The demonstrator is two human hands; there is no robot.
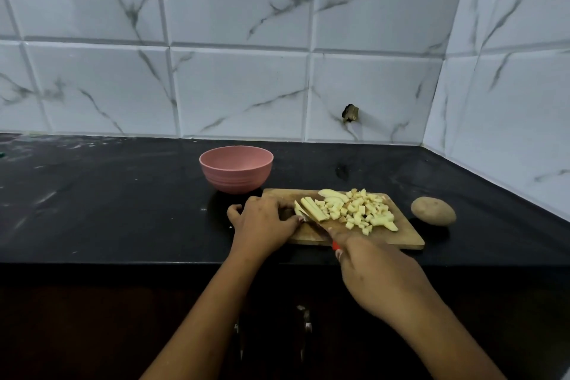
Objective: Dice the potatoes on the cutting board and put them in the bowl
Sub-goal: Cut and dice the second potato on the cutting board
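Note:
A wooden cutting board [401,231] lies on the black counter. On it sit pale potato strips [311,208] and a heap of diced potato [361,210]. My left hand [262,219] rests on the board's left end, fingers curled against the strips. My right hand [373,271] grips a knife [317,230] with a red handle; its blade lies across the strips beside my left fingertips. A pink bowl [236,173] stands behind the board's left corner; its inside looks bare. A whole unpeeled potato [433,211] lies on the counter right of the board.
The black counter [108,203] stretches left of the bowl. White marbled wall tiles [246,86] close off the back and the right side. The counter's front edge runs just below the board, with dark cabinet doors and handles [305,322] beneath.

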